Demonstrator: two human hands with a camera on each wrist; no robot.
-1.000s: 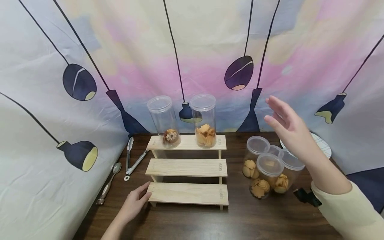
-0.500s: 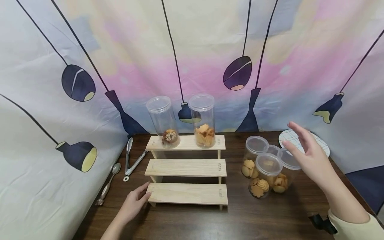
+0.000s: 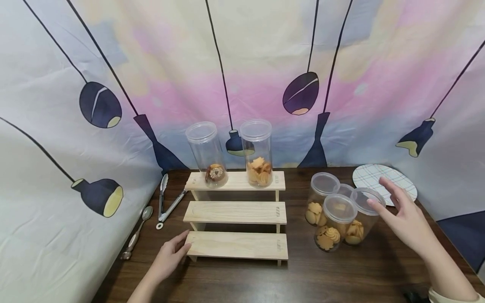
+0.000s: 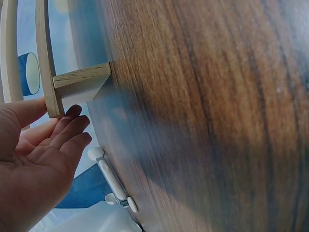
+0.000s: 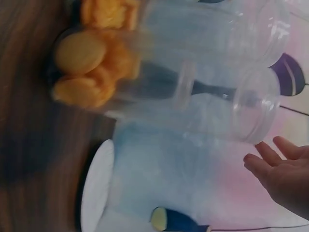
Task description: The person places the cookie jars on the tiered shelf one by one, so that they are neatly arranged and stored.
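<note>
At the left end of a three-step wooden display stand (image 3: 236, 245), my left hand (image 3: 168, 256) pinches the lowest board. In the left wrist view, the thumb lies on one face of that board (image 4: 44, 58) and the curled fingers are at its other side. My right hand (image 3: 407, 219) has its fingers spread and holds nothing, beside the lid of the rightmost clear jar (image 3: 373, 212). The right wrist view shows its fingertips right by the rim of the cookie jar (image 5: 217, 113). Several such lidded jars stand clustered there, with cookies at the bottom.
On the top step are a jar with a doughnut (image 3: 215, 173) and a jar of cookies (image 3: 259, 170). Metal tongs (image 3: 173, 207) and a spoon (image 3: 137, 235) lie left of the stand. A checked round plate (image 3: 373, 174) lies behind the jars, near the printed curtain (image 3: 265, 54).
My right hand has come down and to the right, from above the jars to beside the rightmost lid, leaving the plate more in view. My left hand stays on the stand.
</note>
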